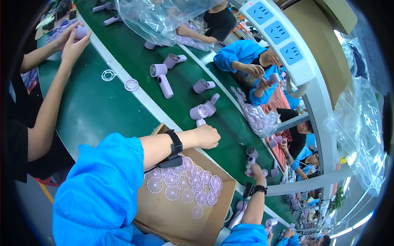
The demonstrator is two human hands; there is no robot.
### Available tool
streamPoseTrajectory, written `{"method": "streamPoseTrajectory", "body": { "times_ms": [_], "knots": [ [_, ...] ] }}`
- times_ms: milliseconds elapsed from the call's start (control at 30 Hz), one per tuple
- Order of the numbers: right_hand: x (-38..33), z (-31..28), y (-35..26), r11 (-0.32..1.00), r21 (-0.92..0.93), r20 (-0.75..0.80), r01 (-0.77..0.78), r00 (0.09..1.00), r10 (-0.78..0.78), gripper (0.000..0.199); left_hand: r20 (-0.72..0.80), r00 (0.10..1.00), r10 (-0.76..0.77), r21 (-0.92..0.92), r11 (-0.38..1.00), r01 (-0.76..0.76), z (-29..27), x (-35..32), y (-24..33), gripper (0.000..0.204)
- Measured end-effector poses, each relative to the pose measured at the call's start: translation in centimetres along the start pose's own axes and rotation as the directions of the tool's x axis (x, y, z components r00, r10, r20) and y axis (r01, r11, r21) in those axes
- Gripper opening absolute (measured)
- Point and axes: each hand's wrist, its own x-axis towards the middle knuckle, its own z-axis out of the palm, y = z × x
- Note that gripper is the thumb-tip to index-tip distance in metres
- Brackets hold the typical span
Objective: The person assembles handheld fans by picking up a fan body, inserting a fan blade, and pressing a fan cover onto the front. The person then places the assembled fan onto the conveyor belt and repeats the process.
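My left hand (207, 136) reaches across a cardboard box (172, 217) to the green conveyor belt (135, 53). Its fingers are closed around the handle of a lilac handheld fan (199, 111) standing at the belt's near edge. Farther right, my right hand (257, 170) grips another lilac fan (251, 156) above the belt. Both arms wear blue sleeves and black wristbands. Several round lilac fan grilles (184, 184) lie in the box under my left forearm.
More lilac fans (164, 80) lie scattered on the belt, and two white rings (108, 75) lie on its near strip. A person's hands (74, 39) at my left hold a lilac part. People in blue work across the belt. A clear plastic bag (156, 18) and a white power strip (277, 33) hang overhead.
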Motion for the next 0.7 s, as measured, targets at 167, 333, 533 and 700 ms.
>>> {"method": "streamPoseTrajectory", "body": {
  "times_ms": [167,333,533,700],
  "knots": [
    [-9.6,4.5,-9.5,0.935,0.028,0.216,0.355,0.911,-0.352,0.031,0.078,0.996,-0.035,-0.450,0.890,0.067,-2.0,0.6,1.3,0.033],
    [-22.2,11.1,-14.9,0.423,-0.448,0.549,0.788,0.616,-0.565,0.040,0.137,0.898,-0.418,-0.888,0.349,0.298,-3.1,1.0,0.1,0.039],
    [-24.1,19.7,-13.3,0.179,-0.418,0.768,0.890,0.452,-0.453,0.042,0.071,0.910,-0.409,-0.982,0.130,0.135,-3.0,0.8,-0.2,0.045],
    [-20.5,25.5,-10.9,0.170,-0.229,0.712,0.959,0.284,-0.642,0.039,0.078,0.799,-0.596,-0.997,-0.023,0.079,-3.7,0.4,0.3,0.067]
  ]
}}
